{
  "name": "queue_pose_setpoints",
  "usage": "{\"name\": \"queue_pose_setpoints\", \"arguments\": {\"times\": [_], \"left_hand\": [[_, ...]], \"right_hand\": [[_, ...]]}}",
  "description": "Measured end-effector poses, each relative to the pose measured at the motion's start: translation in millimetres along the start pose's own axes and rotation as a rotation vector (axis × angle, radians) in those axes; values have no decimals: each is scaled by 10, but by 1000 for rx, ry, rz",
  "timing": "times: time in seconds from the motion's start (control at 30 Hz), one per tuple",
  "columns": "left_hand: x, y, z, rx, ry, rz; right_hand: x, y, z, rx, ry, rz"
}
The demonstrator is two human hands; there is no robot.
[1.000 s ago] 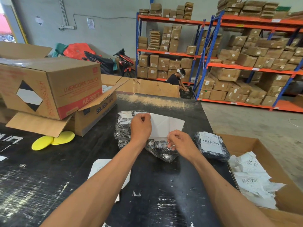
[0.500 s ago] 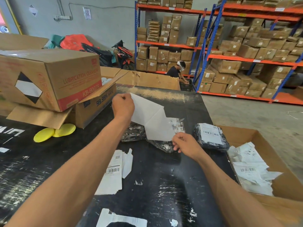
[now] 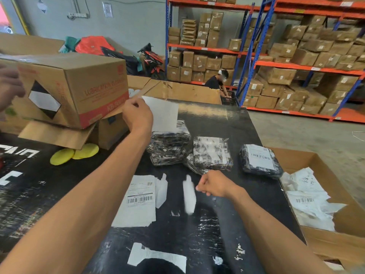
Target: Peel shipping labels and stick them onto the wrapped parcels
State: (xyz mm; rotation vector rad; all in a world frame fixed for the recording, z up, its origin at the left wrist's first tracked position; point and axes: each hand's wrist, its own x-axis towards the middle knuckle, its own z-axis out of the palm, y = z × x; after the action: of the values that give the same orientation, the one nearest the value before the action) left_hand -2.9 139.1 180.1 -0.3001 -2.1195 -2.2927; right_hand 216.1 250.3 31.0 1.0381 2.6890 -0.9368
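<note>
2 hands work: left hand (image 3: 137, 115) pinches a label (image 3: 164, 113) (raised), right hand (image 3: 215, 183) fisted

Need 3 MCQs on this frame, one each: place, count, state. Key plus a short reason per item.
1. Where is the parcel that already bears a barcode label?
A. right end of the parcel row, by the carton of paper scraps
B. under the left hand
C. on top of the brown box

2. How many yellow pads lie by the brown boxes?
A. one
B. two
C. four

3. What is the left hand doing?
A. lying flat on the table
B. holding a white label sheet up above the parcels
C. gripping a yellow pad

Key: 1 A, it sits at the table's right edge next to the open carton. 2 B, two overlapping discs show. 3 B, the label sheet is pinched at its upper left corner and hangs over the wrapped parcel; the right hand pinches a blurred paper strip.
</note>
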Motion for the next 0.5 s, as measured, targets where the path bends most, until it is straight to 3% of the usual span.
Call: {"name": "queue_pose_setpoints", "arguments": {"times": [0.07, 0.13, 0.2, 0.33, 0.4, 0.5], "left_hand": [[-153, -58, 54, 21, -18, 8], [-300, -100, 81, 48, -51, 45], [-461, -146, 98, 86, -98, 139], [-838, -412, 192, 117, -367, 539], [-1032, -607, 250, 153, -536, 763], [-1253, -856, 345, 225, -686, 987]], "right_hand": [[34, -187, 17, -173, 51, 21], [50, -341, 18, -190, 159, -9], [40, -443, -34, 101, 264, -43], [35, -527, -420, 1071, 308, 101], [0, -465, -629, 1244, 285, 140], [-91, -363, -762, 1233, 374, 188]]}}
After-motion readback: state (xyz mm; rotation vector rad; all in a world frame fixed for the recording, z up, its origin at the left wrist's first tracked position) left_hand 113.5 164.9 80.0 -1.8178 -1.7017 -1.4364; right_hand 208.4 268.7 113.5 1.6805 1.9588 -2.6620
